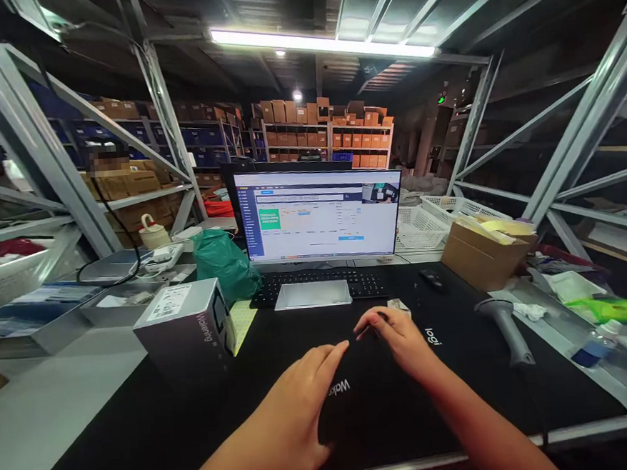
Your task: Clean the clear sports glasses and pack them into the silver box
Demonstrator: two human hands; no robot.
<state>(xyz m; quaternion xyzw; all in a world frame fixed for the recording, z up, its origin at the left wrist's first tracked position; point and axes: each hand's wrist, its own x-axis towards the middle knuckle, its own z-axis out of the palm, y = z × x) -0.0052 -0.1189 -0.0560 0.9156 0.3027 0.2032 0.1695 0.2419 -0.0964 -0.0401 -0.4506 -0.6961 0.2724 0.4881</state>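
One black desk mat (381, 431) fills the foreground, a lit monitor (313, 224) standing behind it, an upright grey "Wakening" box (183, 326) at its left, a black keyboard (266, 290) at its back. The left hand (298, 397) is spread open above the mat, fingers extended; the right hand (398, 335) curls, and I cannot tell whether it pinches anything. A shallow whitish tray (312, 294) overlaps the keyboard's front; a small pale scrap (398, 305) lies just beyond the right hand

Single head-worn view: faces forward, angled down over counter (61, 396). Left hand (298, 401), right hand (401, 336) near; computer monitor (313, 224) mid-frame, farther.
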